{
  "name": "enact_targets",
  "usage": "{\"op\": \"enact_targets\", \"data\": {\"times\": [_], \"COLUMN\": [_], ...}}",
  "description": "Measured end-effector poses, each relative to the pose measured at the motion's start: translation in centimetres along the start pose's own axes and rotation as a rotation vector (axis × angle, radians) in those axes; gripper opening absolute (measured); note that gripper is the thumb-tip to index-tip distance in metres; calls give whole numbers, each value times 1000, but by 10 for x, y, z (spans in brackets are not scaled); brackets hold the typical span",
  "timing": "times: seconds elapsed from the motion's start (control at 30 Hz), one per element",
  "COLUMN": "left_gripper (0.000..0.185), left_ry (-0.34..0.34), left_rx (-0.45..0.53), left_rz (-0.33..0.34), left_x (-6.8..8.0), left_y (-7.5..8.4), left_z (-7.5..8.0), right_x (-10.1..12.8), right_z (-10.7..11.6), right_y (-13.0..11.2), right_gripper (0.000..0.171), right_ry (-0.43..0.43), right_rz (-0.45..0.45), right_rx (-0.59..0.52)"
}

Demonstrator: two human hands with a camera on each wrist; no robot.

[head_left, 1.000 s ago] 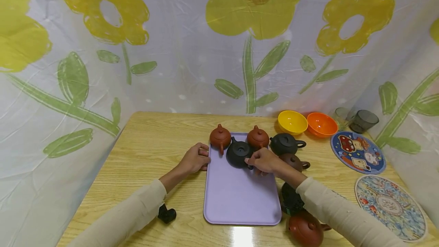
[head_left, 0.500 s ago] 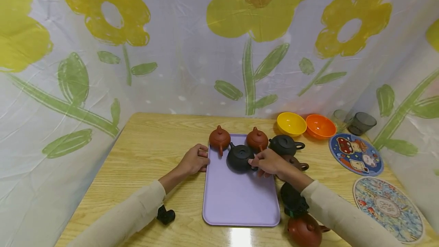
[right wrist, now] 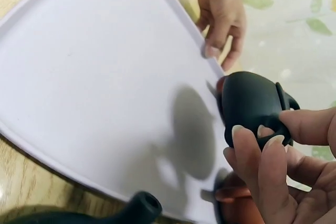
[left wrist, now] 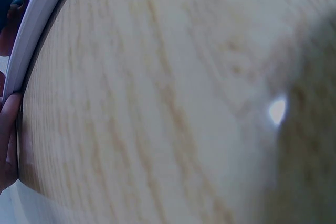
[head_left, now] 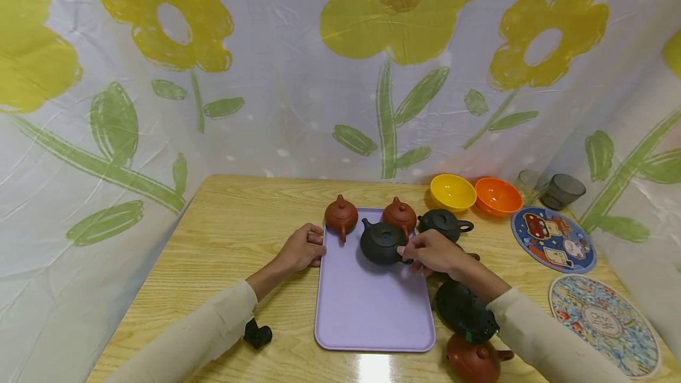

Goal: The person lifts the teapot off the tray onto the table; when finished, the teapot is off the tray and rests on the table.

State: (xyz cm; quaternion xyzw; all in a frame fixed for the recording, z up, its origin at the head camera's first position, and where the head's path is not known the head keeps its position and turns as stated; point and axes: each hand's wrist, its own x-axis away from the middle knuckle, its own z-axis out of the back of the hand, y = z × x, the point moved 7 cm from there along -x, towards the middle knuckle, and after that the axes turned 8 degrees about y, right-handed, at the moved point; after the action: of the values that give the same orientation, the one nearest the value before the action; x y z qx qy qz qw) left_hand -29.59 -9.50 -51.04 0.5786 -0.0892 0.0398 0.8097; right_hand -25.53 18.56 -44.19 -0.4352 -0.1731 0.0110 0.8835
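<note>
Black teapot (head_left: 380, 244) held over a smooth lilac tray (head_left: 375, 312)

The right hand (head_left: 433, 252) pinches the teapot's looped handle between thumb and bent fingers. The pot is squat, matte and round-bellied with a flattish lid; its soft shadow falls on the tray apart from it. The left hand (head_left: 302, 248) has its thumb and curled fingers closed on the tray's thin raised rim, at the left edge. The tray is a rounded rectangle with an even, plain surface. At its far left corner sits a globe-shaped reddish-brown teapot (head_left: 340, 217), at its far right a second reddish-brown teapot (head_left: 399, 215), both with knobbed lids. Beneath lies a table (head_left: 255, 211) with streaky, pale wood grain.
</note>
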Motion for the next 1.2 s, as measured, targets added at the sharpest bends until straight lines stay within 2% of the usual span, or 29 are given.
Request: {"op": "enact_targets", "data": {"times": [0.27, 0.87, 1.2], "left_gripper": [43, 42, 42], "left_ry": [0, 13, 3], "left_rx": [-8, -4, -17], "left_rz": [2, 17, 10], "left_x": [-3, -1, -2], "left_y": [-3, -3, -3], "left_z": [-1, 0, 0], "right_x": [12, 28, 33], "right_z": [13, 32, 55], "right_y": [0, 6, 14], "right_gripper": [32, 33, 35], "right_ry": [-14, -31, -28], "right_rz": [15, 47, 66], "right_rx": [-49, -60, -54]}}
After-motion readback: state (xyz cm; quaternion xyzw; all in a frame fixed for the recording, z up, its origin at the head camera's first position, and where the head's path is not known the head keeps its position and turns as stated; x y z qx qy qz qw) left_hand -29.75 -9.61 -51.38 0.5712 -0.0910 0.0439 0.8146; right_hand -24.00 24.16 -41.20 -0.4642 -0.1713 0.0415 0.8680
